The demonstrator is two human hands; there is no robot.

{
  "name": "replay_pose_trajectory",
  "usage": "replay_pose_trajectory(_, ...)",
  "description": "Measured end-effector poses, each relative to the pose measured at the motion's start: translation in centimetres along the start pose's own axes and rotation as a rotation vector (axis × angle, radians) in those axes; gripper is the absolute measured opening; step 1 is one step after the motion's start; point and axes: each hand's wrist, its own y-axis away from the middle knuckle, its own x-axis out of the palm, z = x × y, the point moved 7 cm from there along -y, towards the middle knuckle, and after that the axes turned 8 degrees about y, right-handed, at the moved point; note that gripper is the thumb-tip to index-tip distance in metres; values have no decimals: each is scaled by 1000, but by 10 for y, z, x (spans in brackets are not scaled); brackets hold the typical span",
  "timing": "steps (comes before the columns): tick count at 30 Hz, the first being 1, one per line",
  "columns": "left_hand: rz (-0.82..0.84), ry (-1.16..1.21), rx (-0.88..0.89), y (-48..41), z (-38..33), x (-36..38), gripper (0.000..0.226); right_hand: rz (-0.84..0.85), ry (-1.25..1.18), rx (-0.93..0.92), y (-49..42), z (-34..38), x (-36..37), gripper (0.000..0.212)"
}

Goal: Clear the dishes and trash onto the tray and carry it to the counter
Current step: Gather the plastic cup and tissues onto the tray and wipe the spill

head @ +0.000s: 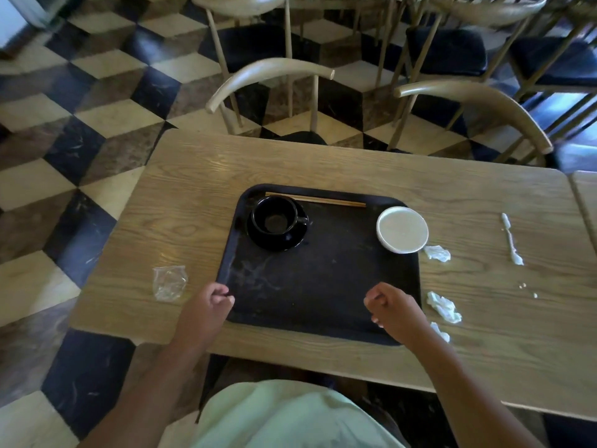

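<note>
A black tray (323, 286) lies in the middle of the wooden table (193, 205). On its far left stands a black cup (274, 219) on a black saucer (284, 242). Wooden chopsticks (315, 199) lie along the far rim. A white bowl (402, 229) sits at the tray's far right corner. My left hand (210, 305) is curled around the tray's near left rim. My right hand (391, 308) hovers as a loose fist over the tray's near right part, with nothing visible in it.
Crumpled tissues (437, 253) (444, 307) (441, 331) lie on the table just right of the tray. A twisted white paper strip (512, 240) lies further right. A clear plastic wrapper (169, 282) lies left of the tray. Wooden chairs (271, 69) stand beyond the table's far edge.
</note>
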Motion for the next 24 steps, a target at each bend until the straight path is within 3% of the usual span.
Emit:
replay_pose_trajectory(18, -352, -151, 65, -16, 21, -72, 18, -388, -31, 213, 56, -133, -40, 8)
replay_pose_trajectory(24, -457, -193, 26, -32, 31, -83, 40, -450, 140, 214, 53, -142, -41, 19)
